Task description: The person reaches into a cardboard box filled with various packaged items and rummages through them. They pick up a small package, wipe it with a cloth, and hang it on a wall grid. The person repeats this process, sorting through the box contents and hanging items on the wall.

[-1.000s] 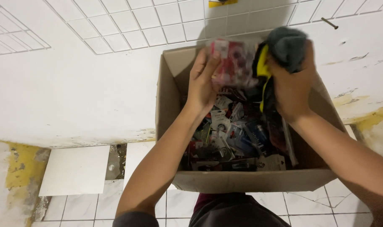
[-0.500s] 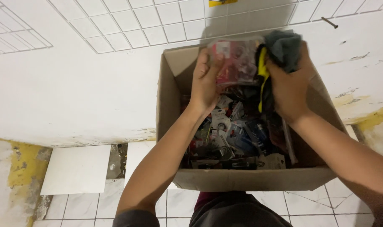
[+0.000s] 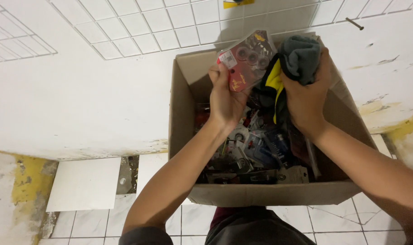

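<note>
Hands held both: our left hand pinched a light, stiff, slippery blister pack by its lower edge; our right hand bunched soft cloth at upper centre.

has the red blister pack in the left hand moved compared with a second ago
Yes. The red pack in the left hand has come up: it sat within the box's far rim, and now pokes above that rim against the wall tiles.

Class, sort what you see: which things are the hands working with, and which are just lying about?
In hand: left hand holds red blister pack; right hand grips grey-and-yellow cloth; cardboard box.

Lying about: loose white tile; nail.
</note>
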